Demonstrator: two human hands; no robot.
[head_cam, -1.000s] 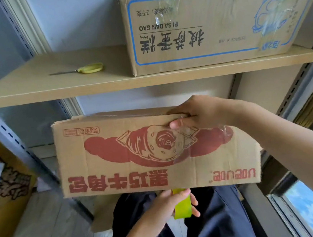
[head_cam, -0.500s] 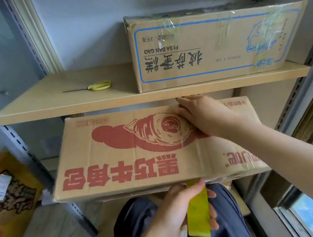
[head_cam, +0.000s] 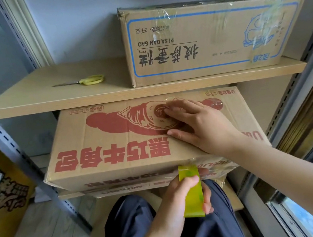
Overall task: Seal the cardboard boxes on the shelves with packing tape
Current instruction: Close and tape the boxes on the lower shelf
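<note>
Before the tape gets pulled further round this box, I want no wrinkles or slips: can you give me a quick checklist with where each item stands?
1. Right hand pressing tape flat on the red box: ok, fingers spread on the clear strip.
2. Left hand gripping the tape roll: ok.
3. Tape running taut from roll over the box edge: cannot tell, the film barely shows.
4. Box steady: cannot tell, it sits tilted forward.
5. Scissors in reach for cutting: ok, on the upper shelf.

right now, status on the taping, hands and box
Left hand grips the tape roll below the box edge. Right hand presses flat on the red-print box, over clear tape. Scissors idle on upper shelf; nothing blocking.
</note>
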